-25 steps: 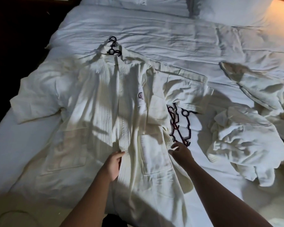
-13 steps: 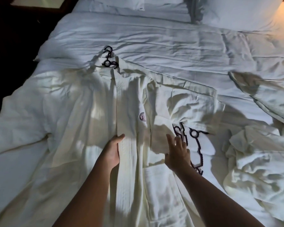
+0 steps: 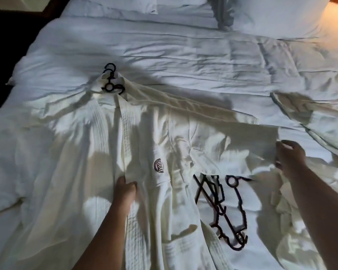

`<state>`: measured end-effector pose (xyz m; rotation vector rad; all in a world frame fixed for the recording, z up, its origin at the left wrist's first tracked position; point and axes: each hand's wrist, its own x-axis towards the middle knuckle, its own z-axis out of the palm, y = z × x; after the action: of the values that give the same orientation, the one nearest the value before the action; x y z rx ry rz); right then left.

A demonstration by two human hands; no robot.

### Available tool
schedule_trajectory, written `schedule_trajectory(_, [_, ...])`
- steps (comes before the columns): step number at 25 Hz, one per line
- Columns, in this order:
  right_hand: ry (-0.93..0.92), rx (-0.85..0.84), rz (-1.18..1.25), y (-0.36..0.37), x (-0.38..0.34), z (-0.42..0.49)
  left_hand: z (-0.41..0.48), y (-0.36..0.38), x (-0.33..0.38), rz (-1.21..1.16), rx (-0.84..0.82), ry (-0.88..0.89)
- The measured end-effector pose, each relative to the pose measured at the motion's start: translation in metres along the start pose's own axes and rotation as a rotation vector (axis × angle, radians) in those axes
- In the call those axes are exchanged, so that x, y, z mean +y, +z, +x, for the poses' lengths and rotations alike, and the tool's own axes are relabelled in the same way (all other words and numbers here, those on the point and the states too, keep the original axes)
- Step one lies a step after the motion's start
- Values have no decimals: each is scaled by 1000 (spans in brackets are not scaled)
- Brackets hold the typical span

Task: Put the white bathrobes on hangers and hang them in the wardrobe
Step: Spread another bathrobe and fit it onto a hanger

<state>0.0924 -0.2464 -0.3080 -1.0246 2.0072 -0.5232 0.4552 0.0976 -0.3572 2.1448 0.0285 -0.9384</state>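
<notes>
A white bathrobe (image 3: 82, 152) with a dark chest logo lies spread face up on the bed. A dark hanger (image 3: 111, 82) sits inside its collar, with the hook pointing toward the pillows. My left hand (image 3: 125, 191) grips the robe's front band below the logo. My right hand (image 3: 289, 156) pinches the cuff end of the robe's right sleeve, which stretches out to the right. Loose dark hangers (image 3: 226, 211) lie on the sheet between my arms. A second white bathrobe (image 3: 293, 221) lies crumpled at the lower right, partly behind my right arm.
The bed's white duvet (image 3: 164, 55) fills the view, with pillows (image 3: 277, 14) at the top. Dark floor (image 3: 8, 36) runs along the bed's left edge. More rumpled white fabric (image 3: 324, 121) lies at the right edge. No wardrobe is in view.
My right hand left the robe's front by the loose hangers and went right, taking the sleeve cuff and pulling it outward. My left hand keeps its grip on the front band.
</notes>
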Motion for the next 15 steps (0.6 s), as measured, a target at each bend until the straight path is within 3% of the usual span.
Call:
schedule_trajectory(2, [198,-165,-74,6,17,2,9,4,-7,17,14,6])
schedule_trajectory(4, [199,-272,-325,12,30,-2,16,6,-12,33,7,3])
schedule_trajectory(6, [110,-233,-314,14,35,3,18,8,-11,39,24,12])
schedule_trajectory(9, [-78,-46,-75,0,30,16,16,11,-5,48,20,24])
schedule_trajectory(13, [-34,56,-238,-2,37,24,25,10,-13,63,3,-13])
schedule_trajectory(15, [-117,189,-390,17,29,2,39,10,-30,60,-9,-30])
